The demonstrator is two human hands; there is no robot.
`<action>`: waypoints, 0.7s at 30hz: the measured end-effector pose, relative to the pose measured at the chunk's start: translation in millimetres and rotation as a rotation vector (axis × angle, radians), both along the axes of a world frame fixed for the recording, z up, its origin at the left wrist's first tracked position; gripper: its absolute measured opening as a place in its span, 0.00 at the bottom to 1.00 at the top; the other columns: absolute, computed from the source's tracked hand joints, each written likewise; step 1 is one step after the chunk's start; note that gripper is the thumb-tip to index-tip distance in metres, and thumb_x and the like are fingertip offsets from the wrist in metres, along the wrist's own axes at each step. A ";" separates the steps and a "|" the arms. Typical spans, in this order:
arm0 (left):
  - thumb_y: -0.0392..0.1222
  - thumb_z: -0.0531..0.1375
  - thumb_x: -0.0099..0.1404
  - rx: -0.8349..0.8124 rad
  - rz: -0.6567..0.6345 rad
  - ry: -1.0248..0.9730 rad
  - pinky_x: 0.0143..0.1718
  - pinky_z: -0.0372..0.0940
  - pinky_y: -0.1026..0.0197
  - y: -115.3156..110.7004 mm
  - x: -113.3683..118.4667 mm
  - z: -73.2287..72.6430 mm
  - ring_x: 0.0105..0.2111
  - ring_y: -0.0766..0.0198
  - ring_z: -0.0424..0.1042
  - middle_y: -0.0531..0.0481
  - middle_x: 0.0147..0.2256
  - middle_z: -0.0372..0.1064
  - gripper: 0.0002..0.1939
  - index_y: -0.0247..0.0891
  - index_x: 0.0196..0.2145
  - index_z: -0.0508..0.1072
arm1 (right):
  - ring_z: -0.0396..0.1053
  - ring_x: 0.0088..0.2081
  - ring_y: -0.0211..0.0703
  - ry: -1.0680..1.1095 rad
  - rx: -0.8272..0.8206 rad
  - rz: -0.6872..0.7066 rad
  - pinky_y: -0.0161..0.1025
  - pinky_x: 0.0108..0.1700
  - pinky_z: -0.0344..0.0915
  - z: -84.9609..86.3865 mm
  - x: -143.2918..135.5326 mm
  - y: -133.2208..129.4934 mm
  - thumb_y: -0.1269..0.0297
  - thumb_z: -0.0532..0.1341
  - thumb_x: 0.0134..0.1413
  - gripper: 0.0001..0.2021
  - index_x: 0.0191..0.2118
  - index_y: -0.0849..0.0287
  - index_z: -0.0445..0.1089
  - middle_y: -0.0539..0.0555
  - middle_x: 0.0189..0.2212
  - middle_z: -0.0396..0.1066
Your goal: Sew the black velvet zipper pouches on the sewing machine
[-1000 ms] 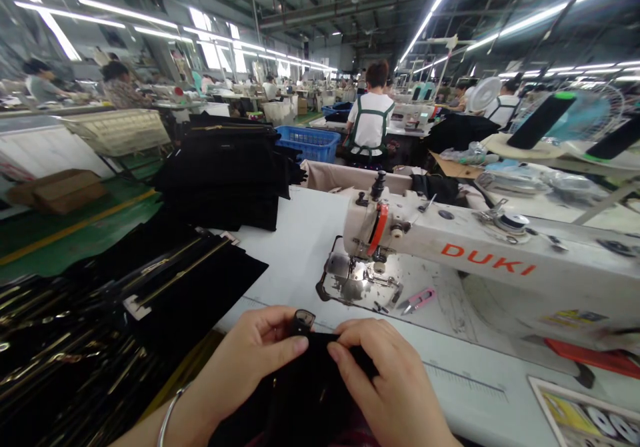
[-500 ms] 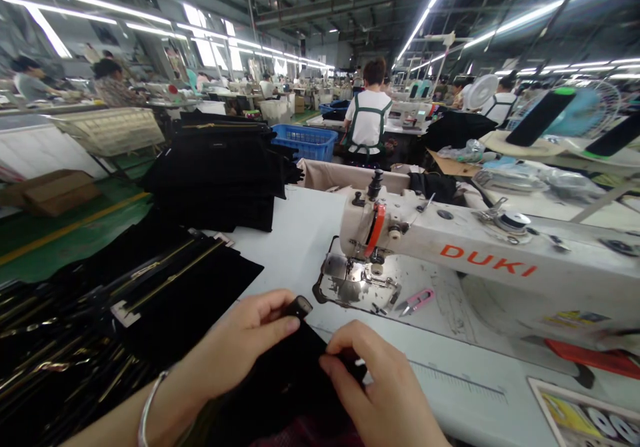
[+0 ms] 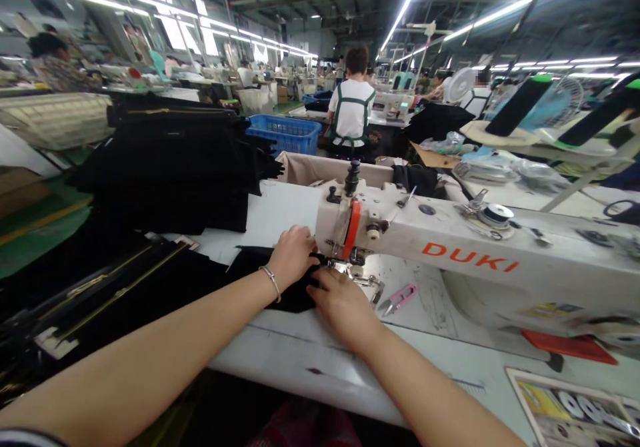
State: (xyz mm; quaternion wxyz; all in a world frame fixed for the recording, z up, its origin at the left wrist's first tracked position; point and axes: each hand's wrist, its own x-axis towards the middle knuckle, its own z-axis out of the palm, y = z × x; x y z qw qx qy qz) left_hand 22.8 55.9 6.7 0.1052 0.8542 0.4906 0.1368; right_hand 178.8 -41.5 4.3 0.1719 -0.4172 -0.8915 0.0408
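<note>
A piece of black fabric [image 3: 293,295] lies on the pale sewing table, its right edge at the needle area of the white sewing machine [image 3: 400,224]. My left hand [image 3: 294,255] is on the fabric's far part, just left of the machine head, fingers closed on the cloth. Nearer to me, my right hand [image 3: 345,300] grips the fabric's right edge beside the presser foot, its fingertips bent. The machine head partly hides the needle area. Pink thread snips [image 3: 399,299] lie on the machine bed, right of my right hand.
Stacked black fabric [image 3: 175,167] stands at the left, with zippered black pieces [image 3: 115,294] nearer. Behind are a blue basket [image 3: 285,134] and a fabric-lined bin [image 3: 300,167]. A person in a white shirt [image 3: 351,110] faces away. Thread cones [image 3: 520,107] stand at the right.
Both hands have moved forward with the black fabric, from near the table's front edge to the needle area. The dark rolled end by my left hand no longer shows. The view has shifted right.
</note>
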 end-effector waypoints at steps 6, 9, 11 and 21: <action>0.38 0.56 0.71 0.079 -0.122 -0.061 0.50 0.67 0.51 -18.5 10.9 -16.7 0.45 0.53 0.72 0.41 0.42 0.73 0.09 0.35 0.43 0.75 | 0.71 0.48 0.47 0.008 0.058 0.057 0.43 0.53 0.69 -10.9 35.8 -0.4 0.74 0.59 0.62 0.12 0.48 0.61 0.75 0.58 0.44 0.76; 0.34 0.56 0.70 0.110 -0.210 -0.107 0.56 0.64 0.48 -44.2 0.3 -20.8 0.53 0.53 0.68 0.42 0.50 0.69 0.14 0.37 0.52 0.71 | 0.70 0.51 0.47 0.050 0.091 0.033 0.45 0.54 0.69 -21.7 41.4 -11.4 0.75 0.58 0.63 0.14 0.52 0.62 0.72 0.60 0.48 0.75; 0.33 0.54 0.71 0.128 -0.267 -0.122 0.58 0.63 0.46 -55.2 -6.3 -21.1 0.55 0.54 0.65 0.41 0.53 0.66 0.17 0.38 0.56 0.67 | 0.70 0.52 0.48 0.085 0.114 0.023 0.47 0.54 0.70 -24.8 40.7 -16.1 0.76 0.58 0.61 0.15 0.53 0.64 0.72 0.60 0.49 0.74; 0.31 0.50 0.73 0.061 -0.428 -0.083 0.62 0.58 0.49 -49.8 -17.5 -6.3 0.59 0.58 0.64 0.44 0.56 0.68 0.16 0.37 0.56 0.67 | 0.71 0.48 0.49 0.145 0.194 0.032 0.45 0.52 0.72 -17.7 25.5 -20.0 0.76 0.56 0.62 0.12 0.48 0.69 0.73 0.61 0.43 0.76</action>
